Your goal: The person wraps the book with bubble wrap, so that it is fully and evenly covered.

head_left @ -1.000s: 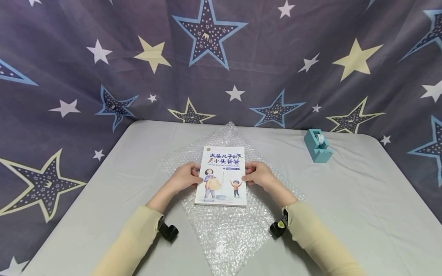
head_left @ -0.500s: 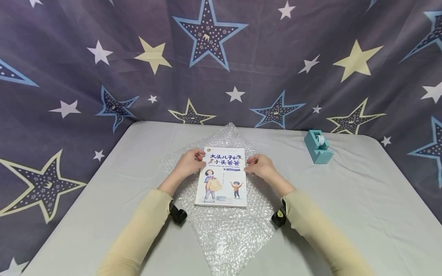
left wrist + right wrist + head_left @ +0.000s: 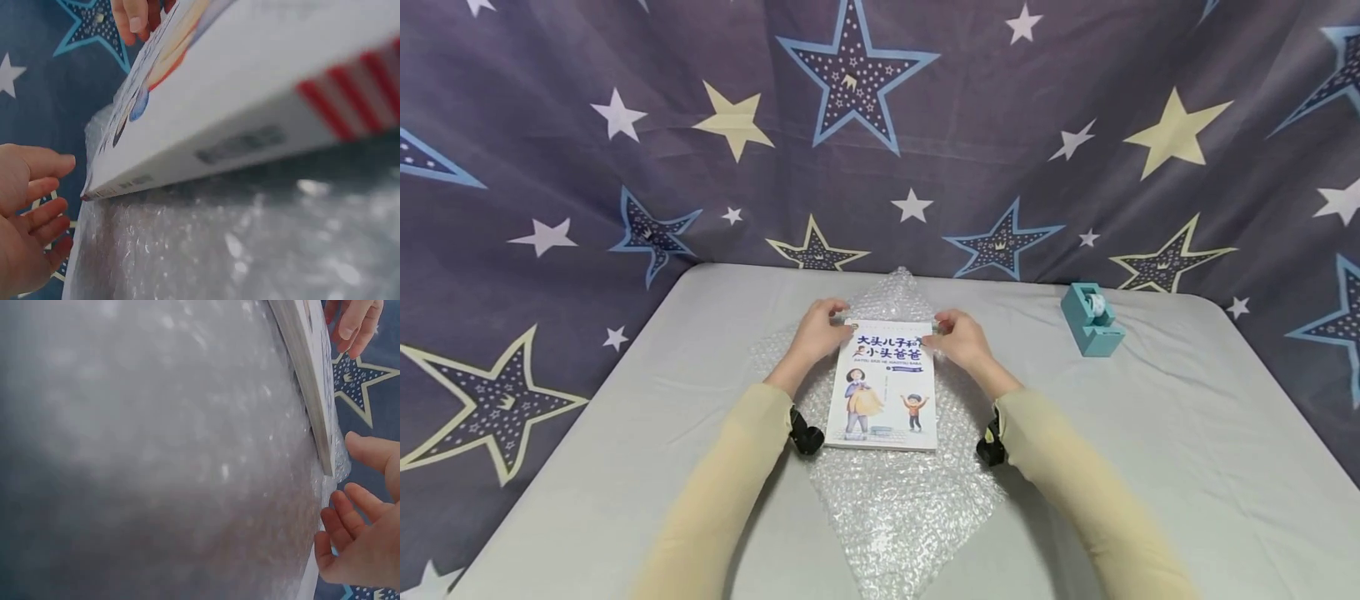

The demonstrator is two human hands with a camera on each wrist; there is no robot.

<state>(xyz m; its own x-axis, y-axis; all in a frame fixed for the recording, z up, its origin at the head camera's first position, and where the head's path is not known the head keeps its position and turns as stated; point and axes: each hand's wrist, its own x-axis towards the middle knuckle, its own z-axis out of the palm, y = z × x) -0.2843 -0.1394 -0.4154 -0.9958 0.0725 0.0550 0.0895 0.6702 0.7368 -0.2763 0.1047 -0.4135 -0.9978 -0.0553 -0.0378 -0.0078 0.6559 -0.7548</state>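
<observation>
A white paperback book with a drawn woman and child on its cover lies flat on a sheet of clear bubble wrap. My left hand is by the book's far left corner, fingers loosely bent with nothing between them. In the left wrist view, a gap shows between that hand and the book's spine. At the far right corner is my right hand, its thumb overlapping the cover edge in the head view. The right wrist view shows its fingers spread and holding nothing.
A teal tape dispenser with a roll of tape stands at the back right of the grey-covered table. Behind the table hangs a dark curtain with stars. Each wrist carries a small black camera.
Both hands have slid from the book's sides up to its far corners, and their fingers have come off its edges. The book and bubble wrap stay in place.
</observation>
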